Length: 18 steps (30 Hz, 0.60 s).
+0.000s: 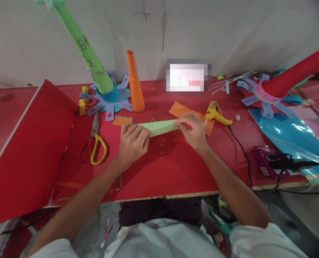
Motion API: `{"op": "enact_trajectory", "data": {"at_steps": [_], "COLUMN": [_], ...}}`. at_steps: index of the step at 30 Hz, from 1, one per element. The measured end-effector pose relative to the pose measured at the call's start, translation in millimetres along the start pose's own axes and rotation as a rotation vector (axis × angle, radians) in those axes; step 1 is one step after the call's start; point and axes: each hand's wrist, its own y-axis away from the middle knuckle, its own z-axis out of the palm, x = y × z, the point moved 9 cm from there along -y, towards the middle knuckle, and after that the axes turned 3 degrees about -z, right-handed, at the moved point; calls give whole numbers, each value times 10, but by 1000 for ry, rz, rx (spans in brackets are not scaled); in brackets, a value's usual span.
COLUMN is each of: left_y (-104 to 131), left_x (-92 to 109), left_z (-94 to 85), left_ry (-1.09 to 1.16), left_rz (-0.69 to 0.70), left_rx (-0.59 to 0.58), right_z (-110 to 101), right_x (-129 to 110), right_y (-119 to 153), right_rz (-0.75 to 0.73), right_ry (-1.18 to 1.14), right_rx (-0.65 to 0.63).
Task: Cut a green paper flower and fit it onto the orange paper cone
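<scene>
A long light-green strip of paper [162, 128], creased or folded along its length, is stretched between my two hands above the red table. My left hand [134, 141] wraps its fingers round the strip's left end. At the right end, my right hand [193, 132] pinches the paper between thumb and fingers. Behind the strip lies an orange paper piece [185, 109], partly covered by my right hand. A yellow glue gun [217, 114] rests just to the right of that hand. Left of my left hand are scissors [95, 141] with yellow and red handles.
An orange paper cone [136, 82] stands behind my left hand. A green paper tube [84, 50] rises from a flower-like base, and a red tube [296, 77] leans at right. A red board [33, 143] stands at left. A purple power box [265, 163] has cables trailing along the edge.
</scene>
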Motion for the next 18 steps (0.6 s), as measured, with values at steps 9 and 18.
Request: {"op": "enact_trajectory", "data": {"at_steps": [9,18], "left_y": [-18,52], "left_x": [-408,-1176], "left_z": [-430,38], "left_ry": [274,851], "left_rz": [-167,-650], "left_rx": [299,271], "right_z": [39,-385], "right_x": [166,744], "right_y": [58,206], "right_rz": [256,510], "right_ry": [-177,-375], "right_rx": [69,536]}}
